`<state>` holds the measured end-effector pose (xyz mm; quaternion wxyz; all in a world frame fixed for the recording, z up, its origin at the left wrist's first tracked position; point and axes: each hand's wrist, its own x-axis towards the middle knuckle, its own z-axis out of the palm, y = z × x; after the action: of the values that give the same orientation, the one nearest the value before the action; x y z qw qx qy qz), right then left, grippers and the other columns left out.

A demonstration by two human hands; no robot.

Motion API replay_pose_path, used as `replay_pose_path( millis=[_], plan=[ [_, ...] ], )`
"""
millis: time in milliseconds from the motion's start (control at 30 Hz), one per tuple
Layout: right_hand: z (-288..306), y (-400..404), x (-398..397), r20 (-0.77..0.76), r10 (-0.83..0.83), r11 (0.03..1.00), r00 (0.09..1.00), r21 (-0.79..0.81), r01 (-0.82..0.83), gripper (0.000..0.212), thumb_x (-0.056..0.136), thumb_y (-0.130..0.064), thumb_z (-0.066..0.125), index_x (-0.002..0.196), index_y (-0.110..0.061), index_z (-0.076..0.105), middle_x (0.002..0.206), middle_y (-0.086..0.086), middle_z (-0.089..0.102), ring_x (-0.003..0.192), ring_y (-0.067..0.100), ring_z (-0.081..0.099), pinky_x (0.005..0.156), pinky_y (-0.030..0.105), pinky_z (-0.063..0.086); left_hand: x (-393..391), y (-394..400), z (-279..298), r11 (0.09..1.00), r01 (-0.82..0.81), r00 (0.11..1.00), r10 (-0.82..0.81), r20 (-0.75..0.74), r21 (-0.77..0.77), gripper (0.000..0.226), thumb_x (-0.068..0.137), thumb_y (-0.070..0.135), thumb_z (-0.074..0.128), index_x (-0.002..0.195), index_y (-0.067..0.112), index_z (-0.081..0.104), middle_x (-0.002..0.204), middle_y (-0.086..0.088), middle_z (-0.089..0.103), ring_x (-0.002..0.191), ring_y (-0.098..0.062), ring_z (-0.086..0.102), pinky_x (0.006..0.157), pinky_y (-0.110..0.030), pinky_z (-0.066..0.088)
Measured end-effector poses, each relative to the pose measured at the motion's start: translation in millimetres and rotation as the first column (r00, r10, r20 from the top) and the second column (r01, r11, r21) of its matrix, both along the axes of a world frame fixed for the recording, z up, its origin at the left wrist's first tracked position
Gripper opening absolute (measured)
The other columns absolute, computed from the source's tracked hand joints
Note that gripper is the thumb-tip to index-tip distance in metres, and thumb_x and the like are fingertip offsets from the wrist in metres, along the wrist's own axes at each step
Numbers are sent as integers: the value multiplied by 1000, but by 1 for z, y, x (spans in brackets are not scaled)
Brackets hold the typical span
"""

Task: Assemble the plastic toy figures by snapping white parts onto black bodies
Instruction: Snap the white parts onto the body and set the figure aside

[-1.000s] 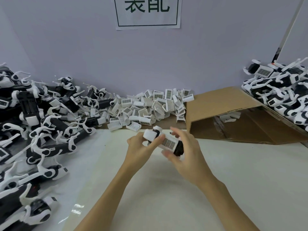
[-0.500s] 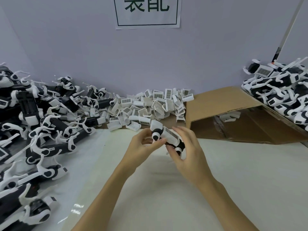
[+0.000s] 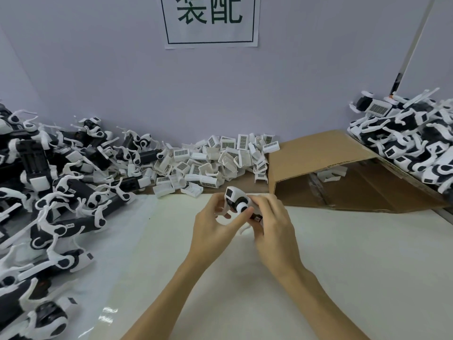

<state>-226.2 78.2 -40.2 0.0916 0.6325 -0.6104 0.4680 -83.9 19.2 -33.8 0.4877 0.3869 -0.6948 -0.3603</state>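
Above the table's middle I hold one toy figure (image 3: 237, 200), a black body with a white shell, its white end turned up toward the camera. My left hand (image 3: 215, 227) pinches it from the left with thumb and fingers. My right hand (image 3: 272, 227) grips its rear from the right and hides most of the black body. A thin white leg sticks out below between my hands. Loose white parts with barcode labels (image 3: 215, 163) lie heaped against the back wall.
A large pile of black-and-white figures (image 3: 49, 192) covers the left side of the table. Another pile of figures (image 3: 411, 141) sits at the right on a brown cardboard box (image 3: 326, 163) lying open. A paper sign (image 3: 210, 20) hangs on the wall.
Both hands have turned the figure, so its barcode side faces away and its white end points up. The hands drifted slightly right and toward the back.
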Motion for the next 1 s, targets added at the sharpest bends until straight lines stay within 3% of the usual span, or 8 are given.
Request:
replay_pose_path(
  millis=[200,367,567,733,800,867,933,1000],
  plan=[
    [-3,-1,2,-22,-69,994,997,80,70,51,88,-21,84,134,-23,62,123,-8,61,110,21,60,96,35,51,6,-2,5,969,81,987,-45,-157,234,42,78,69,75,92,30,78,92,9,78,96,-13,72,88,-30,49],
    [1,-2,-7,3,-93,985,996,143,91,47,86,-19,85,129,-25,67,118,-12,67,100,25,57,84,33,51,4,-2,5,959,73,991,-38,-128,275,46,72,77,73,92,36,81,94,9,81,94,-3,73,87,-28,49],
    [-1,-1,-9,126,-17,959,992,282,-19,49,97,-34,74,143,-30,57,132,-15,61,114,12,60,93,30,54,7,-8,-2,955,-25,999,36,-34,294,64,70,86,63,92,30,81,91,14,81,86,1,72,81,-31,47],
    [11,-8,-17,315,0,898,949,417,-138,30,95,-28,76,123,-22,67,101,-8,71,83,13,69,64,16,51,14,-18,-1,933,4,989,49,-139,359,77,89,93,38,116,32,77,105,7,82,96,-9,74,90,-37,49],
    [38,-18,-34,712,-7,895,703,318,-313,29,96,-17,75,123,-6,69,95,3,78,73,21,76,59,26,59,20,-27,3,916,16,963,94,-254,400,78,95,81,27,129,28,71,110,0,81,103,-23,73,90,-40,52],
    [85,-34,-76,975,107,921,194,-24,-388,30,100,-6,66,125,9,63,97,16,78,79,28,78,60,28,61,27,-36,5,923,-2,944,128,-304,384,77,98,73,25,126,21,74,105,-5,81,99,-29,73,86,-41,54],
    [140,-44,-130,903,376,875,-207,-420,-243,39,107,-12,56,141,7,49,116,24,70,94,31,74,71,31,64,32,-42,4,930,-23,942,144,-305,367,75,107,65,25,114,14,79,102,-12,80,92,-30,70,83,-41,54],
    [176,-45,-173,814,456,847,-359,-521,-105,69,106,-37,60,159,-7,28,137,31,52,109,42,69,90,47,63,33,-44,1,930,-29,942,148,-300,367,75,112,58,25,103,9,81,98,-13,80,87,-30,68,79,-41,54]
  ],
)
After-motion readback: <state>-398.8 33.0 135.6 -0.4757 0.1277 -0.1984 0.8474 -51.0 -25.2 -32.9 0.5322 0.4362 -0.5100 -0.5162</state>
